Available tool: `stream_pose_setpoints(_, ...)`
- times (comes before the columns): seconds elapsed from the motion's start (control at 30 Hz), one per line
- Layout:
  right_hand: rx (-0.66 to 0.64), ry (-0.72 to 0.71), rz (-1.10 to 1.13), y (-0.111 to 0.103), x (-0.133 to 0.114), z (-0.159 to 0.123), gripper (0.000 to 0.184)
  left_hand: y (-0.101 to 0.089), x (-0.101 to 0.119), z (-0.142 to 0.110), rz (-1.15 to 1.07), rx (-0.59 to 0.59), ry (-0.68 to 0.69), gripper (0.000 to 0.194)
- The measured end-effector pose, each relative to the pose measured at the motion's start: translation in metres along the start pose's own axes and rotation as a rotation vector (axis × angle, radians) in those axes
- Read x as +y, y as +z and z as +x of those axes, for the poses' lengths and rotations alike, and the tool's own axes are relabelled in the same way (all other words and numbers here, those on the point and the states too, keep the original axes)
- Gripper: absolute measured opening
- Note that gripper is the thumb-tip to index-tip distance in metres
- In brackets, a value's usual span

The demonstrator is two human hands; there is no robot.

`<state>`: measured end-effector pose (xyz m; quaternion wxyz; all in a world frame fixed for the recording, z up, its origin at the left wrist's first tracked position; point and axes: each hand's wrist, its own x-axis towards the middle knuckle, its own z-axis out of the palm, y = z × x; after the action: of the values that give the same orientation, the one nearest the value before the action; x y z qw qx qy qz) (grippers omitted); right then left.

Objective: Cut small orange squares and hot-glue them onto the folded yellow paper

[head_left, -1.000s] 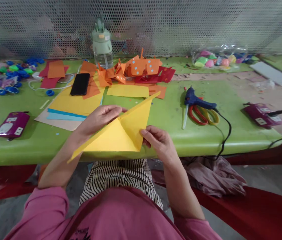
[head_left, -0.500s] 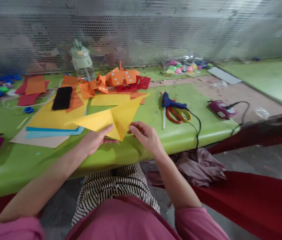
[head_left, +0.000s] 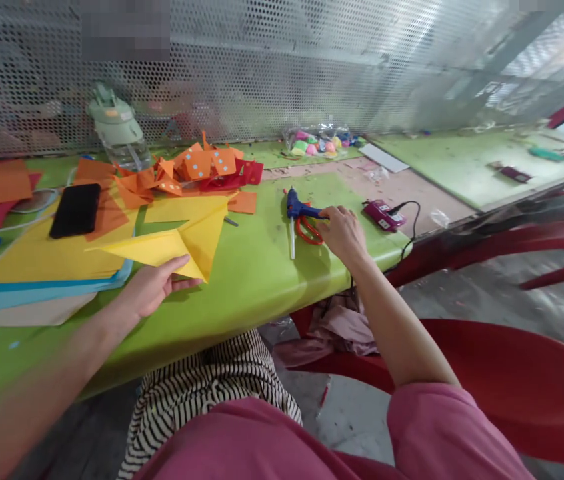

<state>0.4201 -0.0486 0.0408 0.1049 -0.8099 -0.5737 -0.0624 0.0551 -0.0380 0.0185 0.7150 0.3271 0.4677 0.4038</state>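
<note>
My left hand (head_left: 162, 287) pinches a folded piece of yellow paper (head_left: 202, 243) between thumb and fingers, above the front part of the table. Over to the right, my right hand (head_left: 343, 232) has its fingers closed round the handle end of a blue hot glue gun (head_left: 298, 205). The glue gun lies on the table with a white glue stick (head_left: 292, 241) pointing towards me. Red-handled scissors (head_left: 309, 232) lie beneath the gun, partly hidden by my right hand.
Stacked coloured paper (head_left: 52, 260) and a black phone (head_left: 76, 210) lie at left. Behind stand a water bottle (head_left: 118, 130) and folded orange paper shapes (head_left: 197, 163). A purple box with a cord (head_left: 383, 215) sits right of my right hand. A red chair (head_left: 502, 380) stands at right.
My right hand has moved right, from beside the yellow paper to the glue gun's handle, and closed on it. My left hand still holds the paper. The view has turned right.
</note>
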Motion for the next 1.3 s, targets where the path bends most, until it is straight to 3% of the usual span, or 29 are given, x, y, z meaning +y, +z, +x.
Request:
stream_pose_setpoints(0.1, -0.035, -0.016, -0.092, 0.001, 0.003, 0.013, 0.041, 0.0, 0.0, 0.002, -0.026, 0.0, 0.0, 0.024)
stream_pose_setpoints(0.23, -0.091, -0.037, -0.124, 0.001, 0.0, 0.026, 0.037, -0.002, -0.001, 0.004, -0.028, -0.004, 0.005, 0.025)
stream_pose_setpoints(0.47, -0.19, -0.122, -0.089, 0.005, -0.02, 0.015, 0.039, -0.006, -0.002, 0.007, -0.023, -0.019, 0.024, 0.034)
stream_pose_setpoints(0.67, -0.322, 0.028, -0.128, -0.008, -0.006, 0.033, 0.052, -0.009, -0.005, 0.008, -0.004, -0.059, 0.042, 0.041)
stream_pose_setpoints(0.8, -0.41, 0.083, -0.167, -0.014, 0.004, 0.048, 0.045, -0.008, -0.005, 0.006, -0.01, -0.068, 0.034, 0.042)
stream_pose_setpoints(0.93, -0.472, 0.072, -0.176, -0.009, 0.005, 0.045, 0.041, -0.008, -0.004, 0.003, -0.009, -0.049, 0.011, 0.038)
stream_pose_setpoints(1.13, -0.496, 0.111, -0.134, -0.005, 0.008, 0.04, 0.027, -0.009, -0.006, 0.005, -0.022, -0.072, 0.036, 0.038)
stream_pose_setpoints(1.3, -0.448, 0.169, 0.048, -0.034, 0.025, 0.039, 0.046, -0.009, -0.005, 0.007, -0.072, -0.06, 0.084, 0.039)
